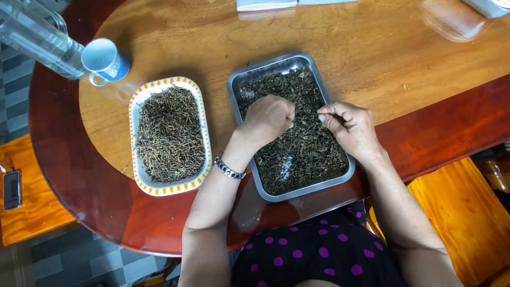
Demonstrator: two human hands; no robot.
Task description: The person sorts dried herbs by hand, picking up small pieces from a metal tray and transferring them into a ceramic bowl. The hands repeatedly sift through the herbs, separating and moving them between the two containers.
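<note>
While both hands work low over the steel tray [240,85] at the near edge of the surface [372,48], the left hand [268,119] is curled loosely, knuckles up, fingertips down in the dried leaves [305,154]; whether it has pinched any I cannot tell. The right hand [350,127] is nearly closed, thumb meeting forefinger on what looks like a small bit of leaf, too small to be sure. These leaves look light, brittle and loose, likely to crumble or scatter, so they are best picked up in gentle fingertip pinches; the tray itself is stiff and best held by its rolled rim. Just left of it lies one oval dish with an orange-dashed rim [139,101], heaped with thin dried stems [170,135]. Toward the far left edge lie one blue and white cup [103,58] on its side and one clear plastic bottle [37,37]. A metal bracelet [229,169] circles the left wrist.
</note>
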